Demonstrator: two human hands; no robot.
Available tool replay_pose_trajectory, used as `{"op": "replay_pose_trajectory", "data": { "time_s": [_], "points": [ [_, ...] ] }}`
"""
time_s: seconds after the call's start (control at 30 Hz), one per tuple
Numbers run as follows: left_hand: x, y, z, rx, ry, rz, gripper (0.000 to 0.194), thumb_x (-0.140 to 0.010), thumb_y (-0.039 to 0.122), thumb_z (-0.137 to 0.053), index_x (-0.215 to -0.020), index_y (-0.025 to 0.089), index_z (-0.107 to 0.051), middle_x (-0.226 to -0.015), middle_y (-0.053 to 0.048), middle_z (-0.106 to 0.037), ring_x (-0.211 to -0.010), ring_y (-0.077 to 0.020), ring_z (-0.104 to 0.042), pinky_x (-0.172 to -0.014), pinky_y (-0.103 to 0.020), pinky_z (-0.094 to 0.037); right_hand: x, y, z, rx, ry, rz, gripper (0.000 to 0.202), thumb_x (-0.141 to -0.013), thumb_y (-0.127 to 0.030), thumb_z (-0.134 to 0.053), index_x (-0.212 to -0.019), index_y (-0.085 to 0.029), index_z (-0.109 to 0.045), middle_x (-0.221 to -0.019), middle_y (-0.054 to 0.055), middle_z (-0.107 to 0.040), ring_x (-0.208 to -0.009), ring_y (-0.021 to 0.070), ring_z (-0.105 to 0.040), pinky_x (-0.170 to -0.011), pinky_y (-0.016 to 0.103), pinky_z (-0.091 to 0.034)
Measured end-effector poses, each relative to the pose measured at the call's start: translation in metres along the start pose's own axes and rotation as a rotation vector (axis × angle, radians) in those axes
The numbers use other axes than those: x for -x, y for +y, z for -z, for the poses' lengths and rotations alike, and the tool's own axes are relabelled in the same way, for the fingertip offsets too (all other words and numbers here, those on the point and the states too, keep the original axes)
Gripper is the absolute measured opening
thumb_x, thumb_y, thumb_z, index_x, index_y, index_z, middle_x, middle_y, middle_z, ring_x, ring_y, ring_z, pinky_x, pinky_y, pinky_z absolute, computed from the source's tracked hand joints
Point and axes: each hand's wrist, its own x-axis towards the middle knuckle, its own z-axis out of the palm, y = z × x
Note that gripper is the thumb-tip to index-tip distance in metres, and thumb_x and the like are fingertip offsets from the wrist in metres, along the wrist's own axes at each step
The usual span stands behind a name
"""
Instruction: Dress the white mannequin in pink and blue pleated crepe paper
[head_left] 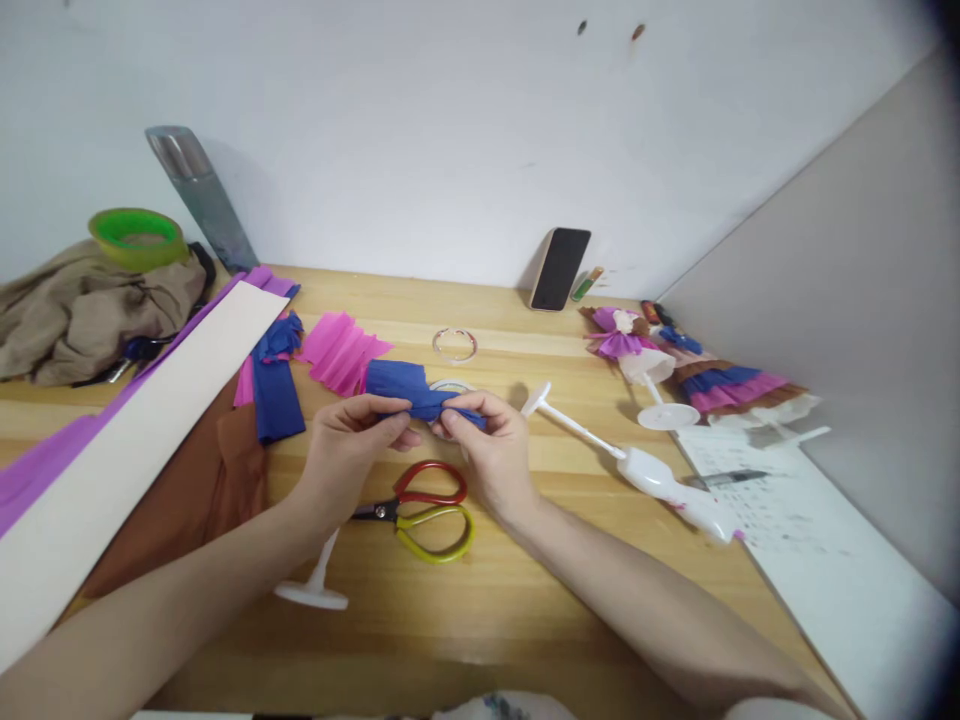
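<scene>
A strip of blue crepe paper [397, 378] is pinched between both hands above the middle of the table. My left hand [349, 440] grips it with thumb and forefinger, near gathered folds. On the right, my right hand [491, 445] is closed on the narrow, bunched end. Just below lie scissors [435, 485] with one red and one yellow handle, their blade tips hidden by my left wrist. A pleated pink crepe paper piece [343, 352] rests beyond my left hand. Behind the blue strip, a white ring-shaped roll [451, 386] is partly covered.
Left are a long cream strip [150, 455], brown paper [180, 500], a cloth [90, 305], green tape [139, 240] and a bottle [202, 195]. Right are a white mannequin figure [660, 478], a layered paper dress [739, 390] and a craft knife [731, 479]. A phone [561, 268] leans against the wall.
</scene>
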Motion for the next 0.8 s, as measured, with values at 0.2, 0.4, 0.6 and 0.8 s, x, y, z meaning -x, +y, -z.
{"op": "replay_pose_trajectory", "data": {
  "time_s": [0.2,0.4,0.6,0.8],
  "points": [
    [-0.003,0.005,-0.006,-0.025,-0.024,-0.122,0.010,-0.063,0.019,-0.080,-0.072,0.018,-0.077,-0.055,-0.002,-0.073,-0.050,-0.0160,-0.070,-0.055,-0.025,-0.058,-0.003,-0.009,0.000,-0.015,0.035,0.013,0.013,-0.065,-0.026,-0.079,-0.070,-0.021,-0.068,-0.060,-0.003,-0.068,-0.053,0.0124,-0.063,-0.056,0.026,-0.051],
    [-0.007,0.007,-0.014,-0.014,-0.023,-0.221,0.011,-0.065,0.016,-0.079,-0.075,0.020,-0.078,-0.059,0.000,-0.075,-0.053,-0.0156,-0.071,-0.058,-0.025,-0.060,-0.006,-0.019,0.000,-0.009,0.079,0.048,0.012,-0.063,-0.023,-0.079,-0.069,-0.021,-0.069,-0.058,-0.003,-0.069,-0.052,0.0121,-0.064,-0.054,0.025,-0.052],
    [-0.011,0.007,-0.013,-0.005,-0.019,-0.219,0.019,-0.064,0.013,-0.079,-0.081,0.021,-0.080,-0.060,0.001,-0.076,-0.053,-0.0163,-0.072,-0.058,-0.025,-0.062,-0.009,-0.022,0.000,0.031,0.099,0.111,0.010,-0.062,-0.019,-0.079,-0.067,-0.022,-0.071,-0.056,-0.002,-0.069,-0.051,0.0128,-0.064,-0.052,0.025,-0.053],
    [-0.013,0.005,-0.008,0.010,-0.018,-0.196,0.024,-0.064,0.012,-0.079,-0.087,0.019,-0.080,-0.061,0.001,-0.076,-0.053,-0.0164,-0.073,-0.056,-0.023,-0.061,-0.009,-0.019,0.000,0.006,0.081,0.082,0.012,-0.062,-0.019,-0.080,-0.068,-0.021,-0.070,-0.057,-0.003,-0.070,-0.052,0.0130,-0.067,-0.052,0.024,-0.055]
  ]
}}
